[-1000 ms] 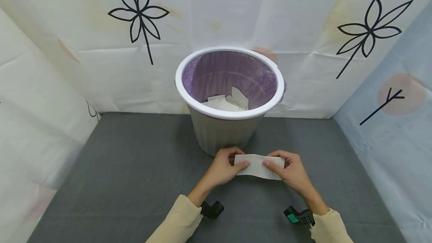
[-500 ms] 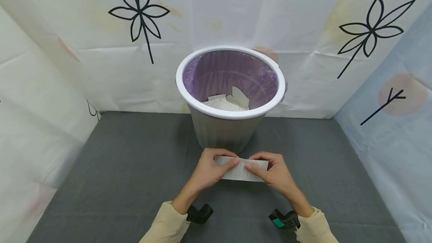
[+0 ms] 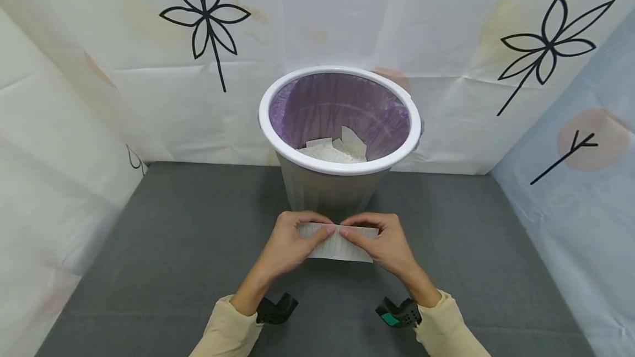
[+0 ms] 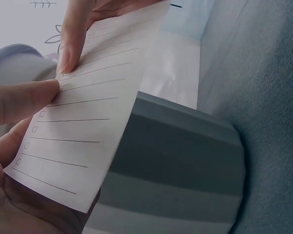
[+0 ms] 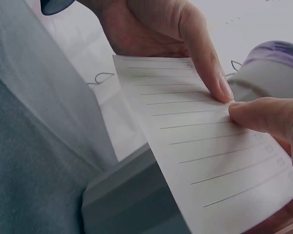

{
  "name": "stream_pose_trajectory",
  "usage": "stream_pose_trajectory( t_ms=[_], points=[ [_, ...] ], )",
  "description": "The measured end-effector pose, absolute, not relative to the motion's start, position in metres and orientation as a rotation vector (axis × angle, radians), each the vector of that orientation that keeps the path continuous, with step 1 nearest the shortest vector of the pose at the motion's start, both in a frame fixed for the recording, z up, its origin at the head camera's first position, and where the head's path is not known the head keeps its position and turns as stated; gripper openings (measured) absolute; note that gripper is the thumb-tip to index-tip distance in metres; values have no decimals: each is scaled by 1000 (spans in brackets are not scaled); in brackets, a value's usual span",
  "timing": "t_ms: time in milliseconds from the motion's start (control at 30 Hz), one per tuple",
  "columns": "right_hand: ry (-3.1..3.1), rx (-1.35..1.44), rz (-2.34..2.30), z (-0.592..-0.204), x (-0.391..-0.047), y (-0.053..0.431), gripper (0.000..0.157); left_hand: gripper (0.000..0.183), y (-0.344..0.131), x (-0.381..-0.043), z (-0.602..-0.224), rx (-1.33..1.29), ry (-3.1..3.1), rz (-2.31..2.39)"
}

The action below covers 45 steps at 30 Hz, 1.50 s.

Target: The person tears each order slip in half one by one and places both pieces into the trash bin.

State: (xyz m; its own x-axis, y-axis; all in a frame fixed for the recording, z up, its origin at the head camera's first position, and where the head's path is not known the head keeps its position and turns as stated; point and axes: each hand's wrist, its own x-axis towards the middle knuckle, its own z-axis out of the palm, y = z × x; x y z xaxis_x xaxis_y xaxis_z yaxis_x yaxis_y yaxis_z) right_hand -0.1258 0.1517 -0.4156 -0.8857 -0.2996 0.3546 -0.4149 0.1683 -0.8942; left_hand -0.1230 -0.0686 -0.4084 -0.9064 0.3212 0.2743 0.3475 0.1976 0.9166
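Observation:
A strip of lined paper (image 3: 339,248) with small checkboxes along one edge is held level in front of the bin. My left hand (image 3: 292,241) pinches its upper edge, thumb on the near face and fingers behind. From the other side my right hand (image 3: 379,241) pinches the same edge, and the two thumb tips nearly meet at the middle. In the left wrist view the paper (image 4: 88,107) looks whole, its ruled lines running across it. The right wrist view shows both thumbs side by side at the edge of the sheet (image 5: 185,131).
Just beyond the hands stands a grey bin (image 3: 332,189) with a white rim and a purple liner (image 3: 327,98). Pieces of paper (image 3: 334,150) lie inside it. A dark grey cloth (image 3: 173,258) covers the table, with printed white sheets (image 3: 337,15) hanging behind and at the sides.
Both hands have moved left with the paper, coming in front of the bin. The thumbs have drawn closer together along the paper's upper edge.

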Motion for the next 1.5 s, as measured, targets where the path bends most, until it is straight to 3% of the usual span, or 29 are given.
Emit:
stream_pose_trajectory(
  t_ms=[633, 1067, 1500],
  points=[
    [-2331, 759, 1746, -406, -125, 140, 3, 9, -69, -122, -403, -632, -2454, -1818],
    [-2241, 728, 1686, -403, -125, 138, 8, 15, -67, -127, -397, -561, -2425, -1964],
    [-2119, 698, 1739, -393, -125, 143, 8, 8, -66, -129, -399, -413, -2369, -1862]
  ],
)
